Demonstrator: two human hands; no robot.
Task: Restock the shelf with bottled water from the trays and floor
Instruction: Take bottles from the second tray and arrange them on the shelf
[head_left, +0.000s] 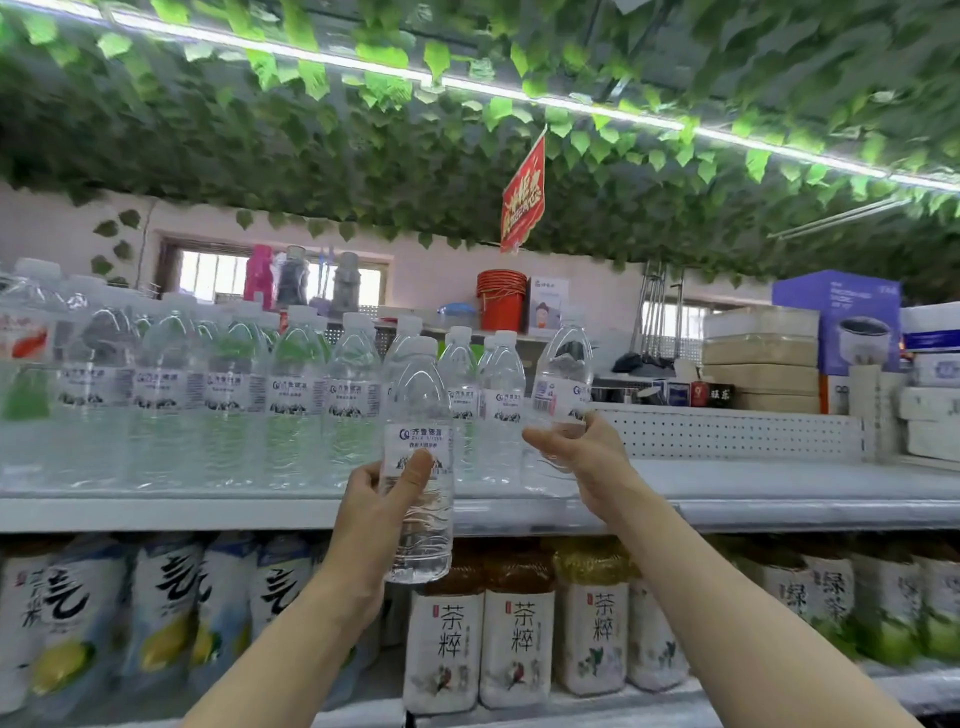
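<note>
Head camera: my left hand (382, 514) is curled round a water bottle (418, 467), held upright in front of the shelf (779, 499) edge, likely next in line. My right hand (576, 447) grips a second bottle (563, 384) low on its body. I hold it at the right end of the stocked row (291, 405), where I judge the bare shelf leaves room to set it down.

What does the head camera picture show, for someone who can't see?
A person holds a water bottle in each hand at a shop shelf: the left hand grips one bottle low, the right hand holds another bottle higher, by the row's end. More water bottles fill the shelf's left part; tea bottles stand below.
</note>
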